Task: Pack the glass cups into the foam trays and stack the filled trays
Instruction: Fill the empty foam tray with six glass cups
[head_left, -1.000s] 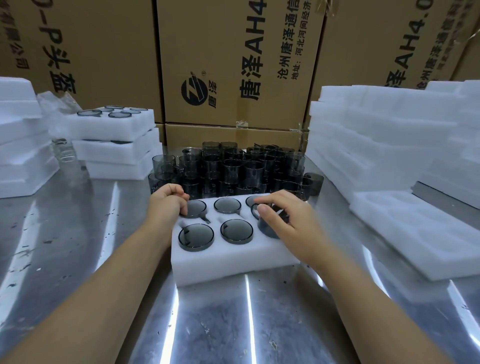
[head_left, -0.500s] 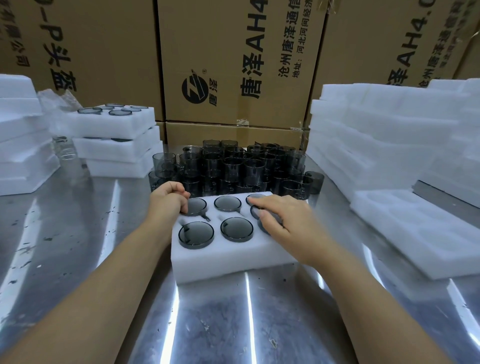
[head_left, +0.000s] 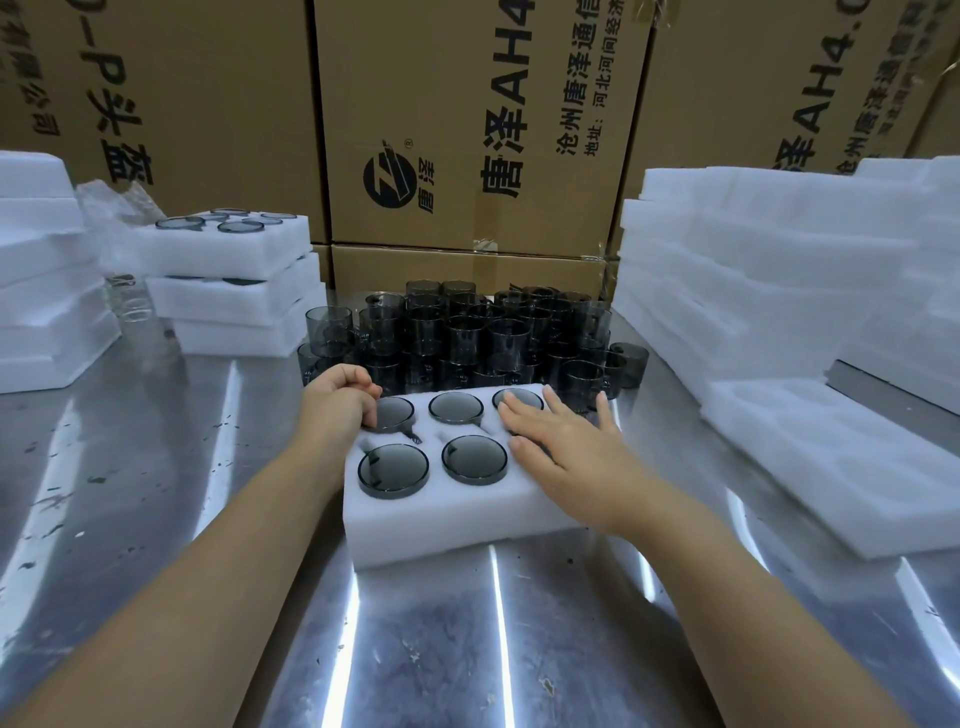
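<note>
Head view. Foam tray (head_left: 457, 525) sits on the steel table (head_left: 156, 467), straight ahead between both forearms. Five smoked glass cups show in its pockets, rims flush with the foam: three in the far row, two in the near row.

Left hand (head_left: 340, 402) rests on the tray's far left corner, fingers curled into a loose fist, knuckles up. Its fingertips (head_left: 370, 420) touch the left rim of the far-left cup (head_left: 396, 414). It grips nothing that can be seen.

Right hand (head_left: 563, 447) lies flat, palm down, over the tray's right end, fingers spread and straight, released. Its index fingertip (head_left: 511, 399) overlaps the far-right cup (head_left: 519, 397). The near-right pocket is hidden under the palm; what it holds cannot be told.

Between the two hands: far-middle cup (head_left: 456, 406), and nearer, the near-middle cup (head_left: 474, 459) just left of the right thumb, with the near-left cup (head_left: 393, 470) below the left fingers.

Beyond the fingertips, a cluster of loose cups (head_left: 467, 332) stands upright. Left of the left hand, well apart, a stack of filled trays (head_left: 234, 291). Right of the right hand, empty foam trays (head_left: 831, 467), piled and flat. Cardboard boxes (head_left: 467, 130) behind all.
</note>
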